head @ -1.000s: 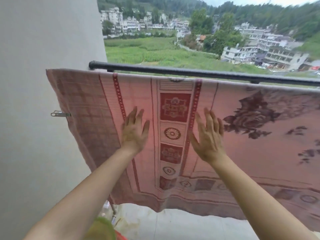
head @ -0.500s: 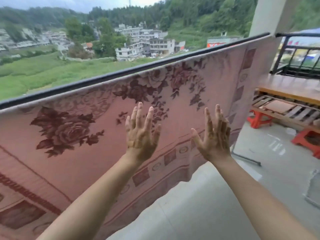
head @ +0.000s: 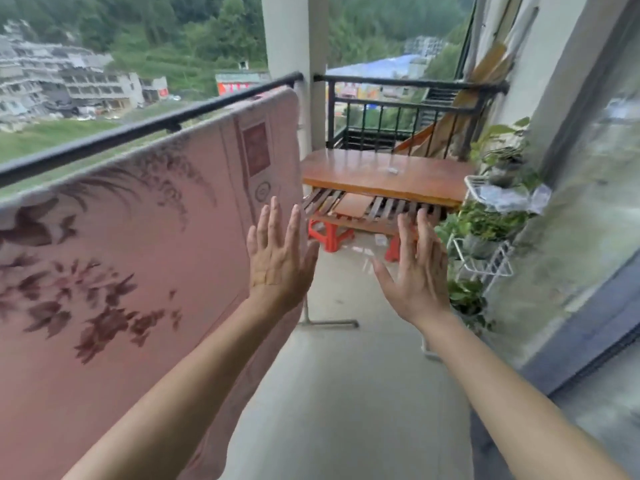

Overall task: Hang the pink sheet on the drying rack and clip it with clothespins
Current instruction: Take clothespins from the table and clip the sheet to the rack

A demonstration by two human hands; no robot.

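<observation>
Pink sheet [head: 138, 258]: draped over the drying rack, just inside the black railing [head: 145, 128] | my left hand [head: 277, 258]: raised at the sheet's right edge, fingers spread, empty | my right hand [head: 417, 271]: right of sheet, apart from it, fingers spread, empty

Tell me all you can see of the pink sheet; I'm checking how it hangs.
The pink sheet hangs flat over a bar beside the black railing, reaching down toward the floor. It looks like thin woven cloth, printed with dark red flowers and a patterned border at its right end. No clothespins show on it. The left hand is open before its right edge; contact is unclear.
</observation>
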